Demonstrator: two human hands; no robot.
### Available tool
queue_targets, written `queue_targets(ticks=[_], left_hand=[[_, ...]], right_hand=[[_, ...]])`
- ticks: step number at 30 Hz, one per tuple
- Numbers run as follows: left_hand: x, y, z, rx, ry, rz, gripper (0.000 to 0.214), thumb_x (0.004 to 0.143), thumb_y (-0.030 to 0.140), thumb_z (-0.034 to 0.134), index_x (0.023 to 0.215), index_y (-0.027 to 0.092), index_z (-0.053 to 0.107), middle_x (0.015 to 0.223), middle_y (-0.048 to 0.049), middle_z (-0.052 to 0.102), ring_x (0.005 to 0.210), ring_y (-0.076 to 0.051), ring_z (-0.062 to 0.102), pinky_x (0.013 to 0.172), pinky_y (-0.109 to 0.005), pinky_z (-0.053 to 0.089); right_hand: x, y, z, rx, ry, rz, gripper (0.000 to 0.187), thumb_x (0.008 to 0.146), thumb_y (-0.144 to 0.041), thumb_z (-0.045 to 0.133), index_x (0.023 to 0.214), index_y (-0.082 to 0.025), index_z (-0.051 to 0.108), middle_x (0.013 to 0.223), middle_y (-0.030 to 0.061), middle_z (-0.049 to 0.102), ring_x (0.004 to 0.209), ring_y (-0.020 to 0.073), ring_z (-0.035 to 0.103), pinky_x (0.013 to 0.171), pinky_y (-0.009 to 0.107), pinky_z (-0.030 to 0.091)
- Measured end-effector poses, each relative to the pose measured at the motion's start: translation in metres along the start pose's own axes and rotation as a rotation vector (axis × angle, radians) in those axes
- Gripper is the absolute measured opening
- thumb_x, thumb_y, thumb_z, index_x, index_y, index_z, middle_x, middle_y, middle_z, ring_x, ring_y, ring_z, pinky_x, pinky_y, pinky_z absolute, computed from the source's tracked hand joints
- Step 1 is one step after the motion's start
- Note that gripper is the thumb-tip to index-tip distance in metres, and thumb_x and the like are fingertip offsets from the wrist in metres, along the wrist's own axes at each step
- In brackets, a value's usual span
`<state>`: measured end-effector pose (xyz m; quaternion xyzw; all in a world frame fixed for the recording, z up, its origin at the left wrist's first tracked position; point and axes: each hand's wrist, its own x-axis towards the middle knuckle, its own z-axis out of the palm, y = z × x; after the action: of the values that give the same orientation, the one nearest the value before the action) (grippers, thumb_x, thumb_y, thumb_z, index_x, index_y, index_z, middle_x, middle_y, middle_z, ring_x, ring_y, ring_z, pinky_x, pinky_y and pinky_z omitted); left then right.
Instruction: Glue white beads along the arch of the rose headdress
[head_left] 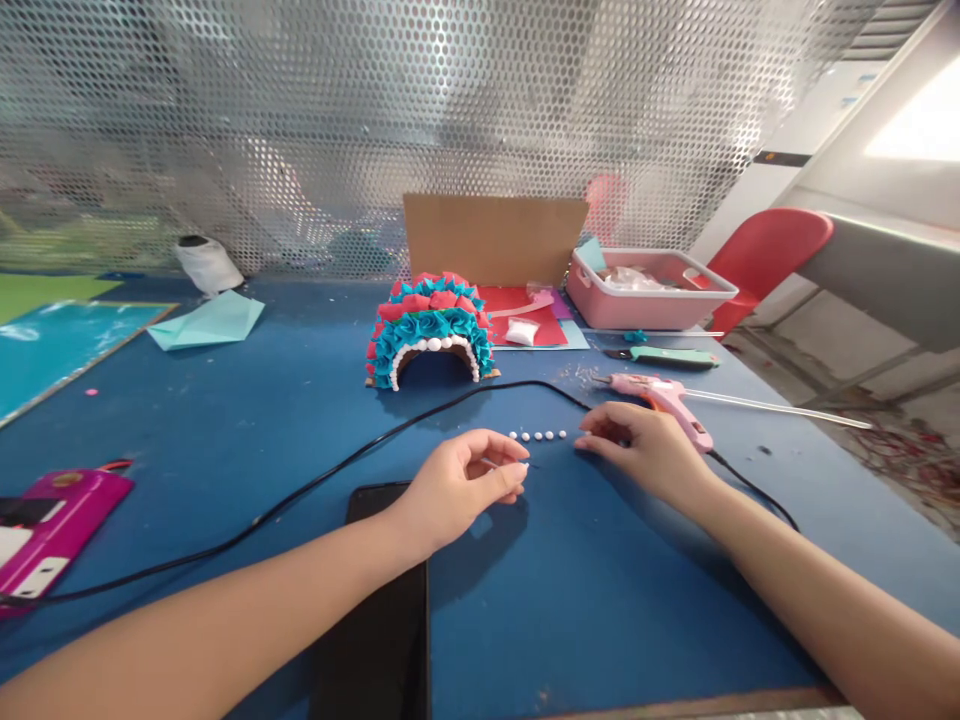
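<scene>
My left hand (472, 475) hovers over the blue table with thumb and fingers pinched together; a tiny whitish bit shows at the fingertips, too small to name. Just beyond it lies a short row of several small white beads (538, 436). At the right end of that row my right hand (637, 440) is closed in a pinch near the tabletop, and what its fingertips hold, if anything, I cannot make out. Behind the beads stands an arch (431, 325) covered in red and teal paper ruffles, with white beads along its front edge.
A pink glue gun (664, 392) lies beyond my right hand, its black cord (322, 480) crossing the table. Farther back are a green cutter (675, 357), a pink basket (637, 310) and a small white packet (522, 331). A black phone (382, 620) lies under my left forearm.
</scene>
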<state>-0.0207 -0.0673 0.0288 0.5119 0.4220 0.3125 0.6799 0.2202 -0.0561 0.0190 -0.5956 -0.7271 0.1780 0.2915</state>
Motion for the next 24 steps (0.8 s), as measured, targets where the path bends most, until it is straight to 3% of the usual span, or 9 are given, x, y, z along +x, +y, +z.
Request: queue_targets(ticks=[8,15,19,24], left_hand=[[0.0005,0.0022,0.0003,-0.003,0.002,-0.004,0.019,0.073,0.028,0.068,0.085,0.015,0.062,0.073,0.0027,0.06,0.066,-0.008,0.06,0.069,-0.025,0.052],[0.0019,-0.0006,-0.0011,0.018,-0.012,0.007,0.022,0.075,0.032,0.068,0.088,0.016,0.062,0.077,0.002,0.06,0.069,-0.008,0.061,0.071,-0.026,0.053],[0.0013,-0.0016,-0.0021,0.021,-0.007,0.007,0.022,0.075,0.033,0.068,0.089,0.016,0.061,0.078,0.0019,0.06,0.07,-0.008,0.061,0.072,-0.026,0.053],[0.001,-0.0011,-0.0021,0.027,-0.007,0.01,0.022,0.075,0.033,0.068,0.088,0.016,0.062,0.078,0.0018,0.06,0.069,-0.008,0.061,0.071,-0.026,0.053]], right_hand=[[-0.0003,0.0064,0.0016,0.034,-0.04,0.037,0.024,0.084,-0.041,0.052,0.082,-0.022,0.067,0.069,0.0019,0.069,0.062,0.0179,0.065,0.059,0.031,0.051],[-0.0017,0.0077,0.0045,0.031,0.029,-0.001,0.02,0.081,-0.039,0.057,0.082,-0.021,0.064,0.074,0.0028,0.069,0.065,0.0177,0.066,0.059,0.029,0.051],[-0.0018,0.0064,0.0055,0.054,-0.019,0.025,0.028,0.087,-0.041,0.046,0.085,-0.02,0.065,0.069,0.002,0.069,0.056,0.0148,0.063,0.057,0.028,0.05],[-0.0008,0.0087,0.0073,0.04,-0.019,0.1,0.032,0.078,-0.051,0.059,0.074,-0.019,0.062,0.061,0.0008,0.064,0.054,0.0141,0.057,0.051,0.026,0.045]])
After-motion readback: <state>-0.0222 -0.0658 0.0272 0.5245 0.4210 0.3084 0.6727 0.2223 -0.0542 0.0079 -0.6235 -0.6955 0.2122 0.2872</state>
